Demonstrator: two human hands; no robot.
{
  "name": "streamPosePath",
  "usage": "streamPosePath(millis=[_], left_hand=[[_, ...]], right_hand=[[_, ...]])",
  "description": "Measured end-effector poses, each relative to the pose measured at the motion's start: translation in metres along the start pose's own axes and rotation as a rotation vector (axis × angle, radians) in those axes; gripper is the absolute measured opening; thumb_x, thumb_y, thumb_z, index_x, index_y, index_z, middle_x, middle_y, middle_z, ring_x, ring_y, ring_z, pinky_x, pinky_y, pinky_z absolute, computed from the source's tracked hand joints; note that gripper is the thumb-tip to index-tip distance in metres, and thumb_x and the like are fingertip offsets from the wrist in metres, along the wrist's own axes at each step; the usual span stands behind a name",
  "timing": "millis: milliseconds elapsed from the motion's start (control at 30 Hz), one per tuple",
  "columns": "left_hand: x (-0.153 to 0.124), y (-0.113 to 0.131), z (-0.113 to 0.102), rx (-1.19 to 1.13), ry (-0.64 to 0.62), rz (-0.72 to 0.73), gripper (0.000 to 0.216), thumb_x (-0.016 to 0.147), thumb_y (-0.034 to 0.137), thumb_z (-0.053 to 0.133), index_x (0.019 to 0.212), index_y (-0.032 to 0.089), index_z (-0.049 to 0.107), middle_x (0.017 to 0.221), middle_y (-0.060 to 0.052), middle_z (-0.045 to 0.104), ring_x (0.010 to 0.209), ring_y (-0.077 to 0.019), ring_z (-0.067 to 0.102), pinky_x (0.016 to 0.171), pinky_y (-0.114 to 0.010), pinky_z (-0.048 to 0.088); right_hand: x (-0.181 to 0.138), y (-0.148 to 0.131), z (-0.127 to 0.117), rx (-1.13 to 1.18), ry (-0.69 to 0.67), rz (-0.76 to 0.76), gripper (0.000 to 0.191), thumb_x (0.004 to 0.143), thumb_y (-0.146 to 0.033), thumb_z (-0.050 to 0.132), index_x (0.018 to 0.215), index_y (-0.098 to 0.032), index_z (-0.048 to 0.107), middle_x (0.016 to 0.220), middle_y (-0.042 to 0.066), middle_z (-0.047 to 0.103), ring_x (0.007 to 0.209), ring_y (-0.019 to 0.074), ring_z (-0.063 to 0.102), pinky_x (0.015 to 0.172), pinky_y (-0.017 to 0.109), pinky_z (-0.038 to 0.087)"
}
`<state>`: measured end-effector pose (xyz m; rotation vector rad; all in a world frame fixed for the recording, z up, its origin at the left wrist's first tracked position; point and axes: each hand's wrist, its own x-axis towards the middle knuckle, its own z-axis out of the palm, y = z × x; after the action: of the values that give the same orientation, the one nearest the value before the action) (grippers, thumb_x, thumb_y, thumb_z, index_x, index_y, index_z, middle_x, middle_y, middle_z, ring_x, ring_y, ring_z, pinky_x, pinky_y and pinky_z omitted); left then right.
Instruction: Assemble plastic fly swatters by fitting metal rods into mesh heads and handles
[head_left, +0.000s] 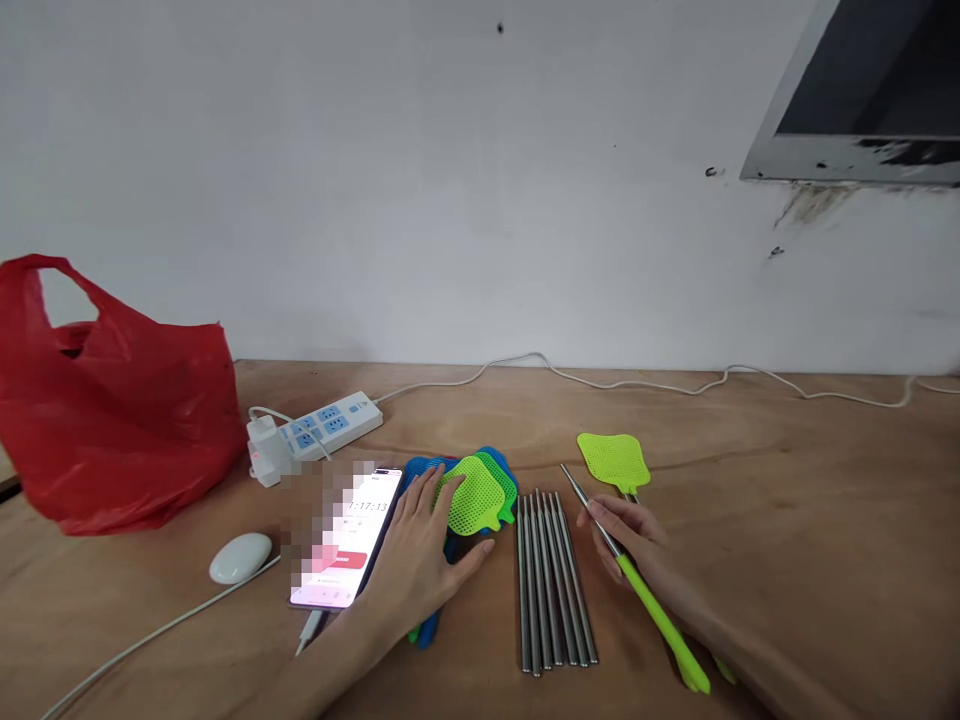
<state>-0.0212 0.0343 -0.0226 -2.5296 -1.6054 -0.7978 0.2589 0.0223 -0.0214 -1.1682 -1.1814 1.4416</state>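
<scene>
My left hand [420,545] is open, its fingers spread over a pile of blue, green and yellow-green fly swatter heads [474,495]. Its fingertips rest at the left side of the top head. Part of the pile is hidden beneath the hand. Blue and green handle ends [429,628] show below it. Closed around a metal rod with a yellow-green handle [660,615], my right hand [630,535] holds it slanting, tip up and left. Behind that hand lies a yellow-green swatter [615,460], mostly covered. Several bare metal rods [551,585] lie side by side between the hands.
A lit phone [352,540] lies left of my left hand with a cable attached. Further left are a white mouse [241,558], a power strip [337,425] with a plugged-in charger [266,452], and a red plastic bag [127,420]. A white cord [637,386] runs along the wall.
</scene>
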Motion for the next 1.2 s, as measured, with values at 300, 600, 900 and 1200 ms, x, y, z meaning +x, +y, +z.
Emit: streamPosePath(millis=[300,600,900,1200], left_hand=[[0.005,-0.004,-0.001,-0.077,-0.002,-0.03,0.049,0.087,0.042,0.067,0.128,0.021,0.052,0.127,-0.013,0.063,0.12,-0.0367,0.058,0.097,-0.055,0.05],[0.008,-0.001,-0.008,-0.132,-0.034,-0.046,0.056,0.082,0.044,0.073,0.127,0.021,0.051,0.124,-0.014,0.062,0.115,-0.0377,0.058,0.094,-0.056,0.05],[0.012,0.008,-0.023,-0.418,0.001,-0.127,0.056,0.083,0.045,0.074,0.128,0.025,0.046,0.125,-0.01,0.059,0.114,-0.0315,0.059,0.094,-0.047,0.05],[0.006,0.006,-0.024,-0.427,0.035,-0.147,0.054,0.083,0.042,0.075,0.127,0.027,0.047,0.128,-0.01,0.059,0.118,-0.032,0.058,0.096,-0.048,0.049]], right_hand=[[-0.002,-0.015,0.001,-0.112,-0.079,0.084,0.053,0.079,-0.07,0.062,0.074,-0.017,0.063,0.04,-0.01,0.036,0.034,0.0059,0.026,0.036,0.02,0.016],[-0.004,-0.016,0.001,-0.107,-0.065,0.037,0.049,0.083,-0.066,0.061,0.075,-0.018,0.062,0.04,-0.01,0.037,0.033,0.006,0.028,0.036,0.02,0.016],[-0.016,-0.025,0.021,-0.116,-0.291,0.066,0.048,0.088,-0.062,0.058,0.079,-0.016,0.066,0.042,-0.009,0.04,0.036,0.0067,0.032,0.04,0.022,0.021],[-0.021,-0.017,0.029,-0.124,-0.353,0.093,0.047,0.086,-0.063,0.061,0.085,-0.017,0.068,0.043,-0.011,0.038,0.035,0.0069,0.03,0.039,0.022,0.023]])
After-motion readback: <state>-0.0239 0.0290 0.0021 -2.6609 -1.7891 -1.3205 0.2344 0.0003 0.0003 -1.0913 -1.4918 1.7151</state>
